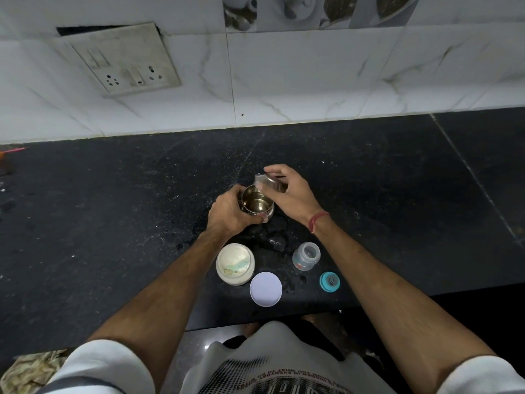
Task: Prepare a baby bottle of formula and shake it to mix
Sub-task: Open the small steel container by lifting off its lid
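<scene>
Left hand: left hand (227,213) curls around the side of a small steel container (257,206), fingers wrapped tight on its wall, holding it on the counter.
Right hand: right hand (287,191) pinches the steel lid (267,182) by its edge, tilted just above the container's open mouth; a red thread (318,220) circles the wrist.
Container: round, shiny metal, open, with a reflective inside.
Baby bottle: clear plastic baby bottle (306,255) stands uncapped near the right forearm, apart from both hands.
Bottle cap: teal ring with nipple (329,281) sits just beside the bottle, nearer the counter edge.
Powder jar: cream-coloured open jar (235,263) with pale powder, its flat white round lid (265,289) close beside it.
Counter: black speckled stone counter (113,209), wet patches by the container, broad bare room left and right; front edge lies just behind the white lid.
</scene>
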Tool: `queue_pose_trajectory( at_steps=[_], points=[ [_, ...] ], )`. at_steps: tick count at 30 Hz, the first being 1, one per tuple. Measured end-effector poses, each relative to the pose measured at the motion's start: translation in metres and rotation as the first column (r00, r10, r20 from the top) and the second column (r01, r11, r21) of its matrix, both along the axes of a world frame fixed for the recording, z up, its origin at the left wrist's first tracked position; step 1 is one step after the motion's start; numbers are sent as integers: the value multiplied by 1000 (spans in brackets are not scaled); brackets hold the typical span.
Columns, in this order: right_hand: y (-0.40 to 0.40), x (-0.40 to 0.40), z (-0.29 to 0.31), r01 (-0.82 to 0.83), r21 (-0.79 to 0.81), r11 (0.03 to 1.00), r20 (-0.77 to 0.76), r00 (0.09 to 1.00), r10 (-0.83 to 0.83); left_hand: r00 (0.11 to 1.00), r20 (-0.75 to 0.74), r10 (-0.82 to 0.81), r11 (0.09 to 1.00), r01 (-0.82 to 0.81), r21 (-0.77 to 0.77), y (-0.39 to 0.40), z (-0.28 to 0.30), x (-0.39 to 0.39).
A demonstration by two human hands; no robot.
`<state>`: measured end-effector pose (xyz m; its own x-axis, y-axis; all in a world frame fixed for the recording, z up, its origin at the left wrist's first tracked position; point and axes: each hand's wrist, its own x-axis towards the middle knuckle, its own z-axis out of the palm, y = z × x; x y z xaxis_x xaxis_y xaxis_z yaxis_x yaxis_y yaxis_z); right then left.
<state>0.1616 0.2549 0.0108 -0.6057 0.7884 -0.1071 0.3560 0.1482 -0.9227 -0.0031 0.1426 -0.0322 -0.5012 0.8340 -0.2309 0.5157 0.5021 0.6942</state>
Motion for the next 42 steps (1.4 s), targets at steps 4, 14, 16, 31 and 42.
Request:
queue_pose_trajectory(
  at_steps=[4,14,16,31,42],
  points=[
    [-8,-9,-8,-75,209,975,61,996,64,1000,4,7,1000,-7,-6,0,3,0],
    [-20,-13,-14,-211,355,911,219,966,138,1000,-19,-12,1000,12,1,-1,1,-1],
    [-21,-13,-15,-216,351,911,230,963,140,1000,-15,-15,1000,15,10,-2,0,-1],
    [-18,-2,-27,-189,263,946,131,979,159,999,37,0,1000,-1,24,-6,-6,0],
    [-15,3,-27,-230,299,926,169,968,186,999,37,6,1000,-7,17,-5,-7,1]
  ],
)
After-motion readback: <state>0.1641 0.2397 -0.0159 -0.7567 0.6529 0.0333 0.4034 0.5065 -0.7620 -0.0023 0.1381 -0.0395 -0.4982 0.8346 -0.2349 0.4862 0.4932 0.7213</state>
